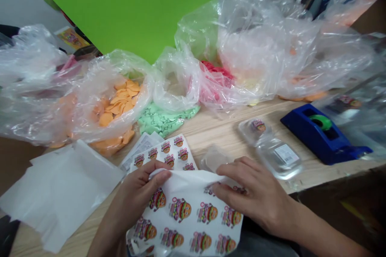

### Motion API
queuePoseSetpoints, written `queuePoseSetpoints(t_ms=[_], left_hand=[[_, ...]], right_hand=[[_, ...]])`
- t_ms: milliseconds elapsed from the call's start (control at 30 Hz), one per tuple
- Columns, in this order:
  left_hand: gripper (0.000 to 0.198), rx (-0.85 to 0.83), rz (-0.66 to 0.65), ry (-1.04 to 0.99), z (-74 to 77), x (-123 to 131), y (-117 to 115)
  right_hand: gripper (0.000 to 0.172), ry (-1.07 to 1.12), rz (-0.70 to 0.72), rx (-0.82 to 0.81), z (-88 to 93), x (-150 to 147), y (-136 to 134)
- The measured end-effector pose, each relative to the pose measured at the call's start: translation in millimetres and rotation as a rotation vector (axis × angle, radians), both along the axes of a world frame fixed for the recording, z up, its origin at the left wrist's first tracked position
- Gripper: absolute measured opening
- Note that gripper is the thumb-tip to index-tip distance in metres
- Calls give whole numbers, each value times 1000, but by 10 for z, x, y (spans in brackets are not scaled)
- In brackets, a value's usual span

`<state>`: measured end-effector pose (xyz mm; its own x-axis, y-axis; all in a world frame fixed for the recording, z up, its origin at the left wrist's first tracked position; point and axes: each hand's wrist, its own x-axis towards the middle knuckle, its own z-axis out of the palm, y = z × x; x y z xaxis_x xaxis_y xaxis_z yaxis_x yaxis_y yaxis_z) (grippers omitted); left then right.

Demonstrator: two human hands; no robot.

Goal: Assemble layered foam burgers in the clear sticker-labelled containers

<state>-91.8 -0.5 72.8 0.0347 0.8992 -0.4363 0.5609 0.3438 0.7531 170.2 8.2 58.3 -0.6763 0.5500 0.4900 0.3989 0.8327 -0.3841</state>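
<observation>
A white sheet of burger-character stickers (188, 225) is held between my two hands close to the table's front edge. My left hand (141, 192) pinches its upper left edge between thumb and fingers. My right hand (253, 192) is closed on the upper right part, fingers bent over the printed face. The sheet's top edge curls over. Behind it lies another sticker sheet (183, 154) with the same print, partly covered. A clear plastic container (215, 156) sits just beyond my right fingers, and an opened clear clamshell box (279, 154) with a burger sticker and a white label lies farther right.
Blank white sheets (63, 192) lie at left. A blue tape dispenser (319, 132) stands at right. Along the back are plastic bags of orange pieces (123, 98), green pieces (163, 120) and red pieces (217, 70), before a green panel (135, 8).
</observation>
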Motion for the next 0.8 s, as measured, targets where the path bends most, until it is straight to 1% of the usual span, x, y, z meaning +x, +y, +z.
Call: queuePoseSetpoints(t_ms=[33,67,100,133,167,200,233,267,300,333,400,467,533,667,800], left_hand=[[27,13,-36,42,-9,-45,-4],[27,29,-89,79,-17,-93,-7],[26,56,-152,114,-22,-138,-8],[25,87,-219,149,-24,-174,-7],[24,114,-287,182,-23,-193,-4],[23,134,-361,212,-21,-190,0],[22,143,-439,240,-21,-163,3],[22,139,-519,263,-23,-113,4],[22,129,-597,278,-29,-45,2],[22,126,-665,286,-42,36,-4],[21,140,-746,286,-82,204,-28],[20,149,-768,273,-130,340,-59],[19,147,-782,252,-171,428,-82],[20,161,-788,208,-222,518,-66],[17,187,-761,163,-288,578,-5]], right_hand=[[15,61,23,-101,13,26,-8],[12,149,38,-255,26,60,1],[9,268,24,-424,33,99,31],[7,389,-33,-583,29,136,84],[5,490,-125,-704,10,166,157],[4,549,-228,-785,-28,183,244],[6,558,-312,-830,-81,183,337],[8,512,-360,-870,-147,166,427],[11,441,-361,-907,-220,135,505],[13,369,-332,-945,-293,93,566],[13,287,-267,-997,-422,4,628],[12,257,-235,-1015,-510,-58,629],[11,224,-217,-1016,-559,-77,611],[12,142,-211,-962,-595,-58,608],[11,34,-264,-816,-562,-108,590]])
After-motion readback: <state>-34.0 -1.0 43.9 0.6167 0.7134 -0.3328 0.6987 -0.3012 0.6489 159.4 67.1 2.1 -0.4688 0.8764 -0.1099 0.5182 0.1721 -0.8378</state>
